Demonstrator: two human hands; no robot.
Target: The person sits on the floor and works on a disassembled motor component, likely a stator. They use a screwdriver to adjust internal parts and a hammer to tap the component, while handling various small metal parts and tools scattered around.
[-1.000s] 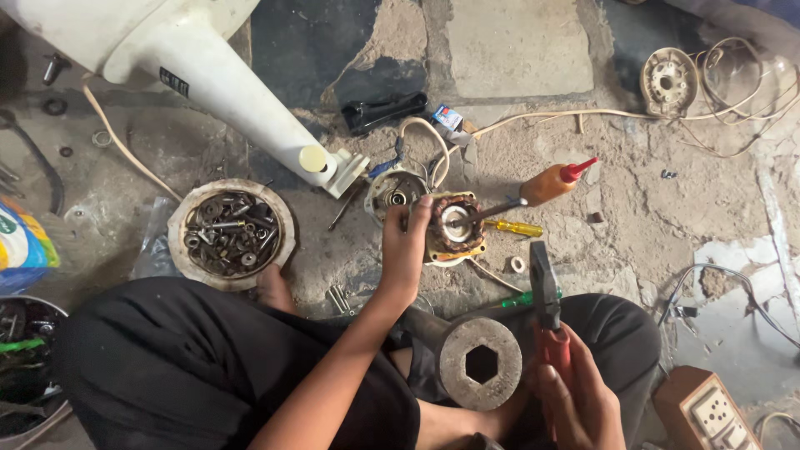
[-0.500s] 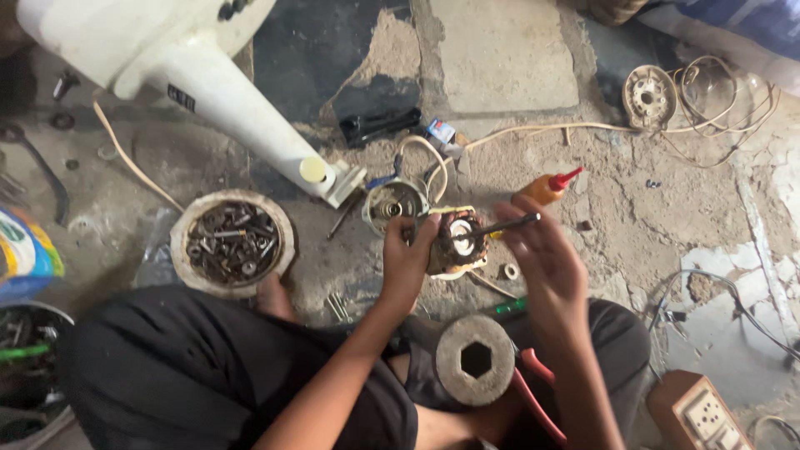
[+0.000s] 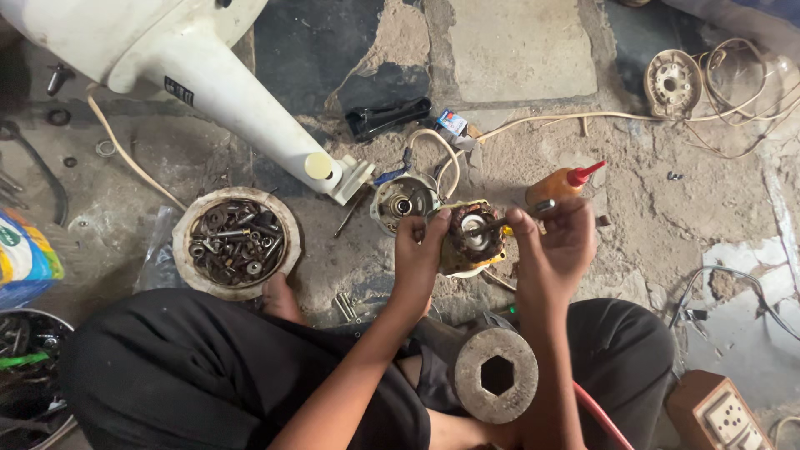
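My left hand [image 3: 418,247] grips a small electric motor [image 3: 472,236] with copper windings and a metal centre, holding it by its left side above the ground. My right hand [image 3: 553,243] holds a thin metal rod [image 3: 508,220] whose tip rests on the middle of the motor. An orange oil bottle [image 3: 560,183] with a red nozzle lies just behind my right hand. A round metal motor cover [image 3: 402,201] with wires lies left of the motor.
A white fan stand [image 3: 200,71] lies at the back left. A round dish of bolts and nuts [image 3: 237,242] sits at left. A heavy round block with a hexagonal hole [image 3: 496,375] rests between my legs. A switch box [image 3: 722,416], loose cables and a round fan part [image 3: 672,82] are at right.
My right hand came up from my lap, where it held a dark tool with red handles, to the motor and now holds the thin rod on its centre. My left hand stayed on the motor.
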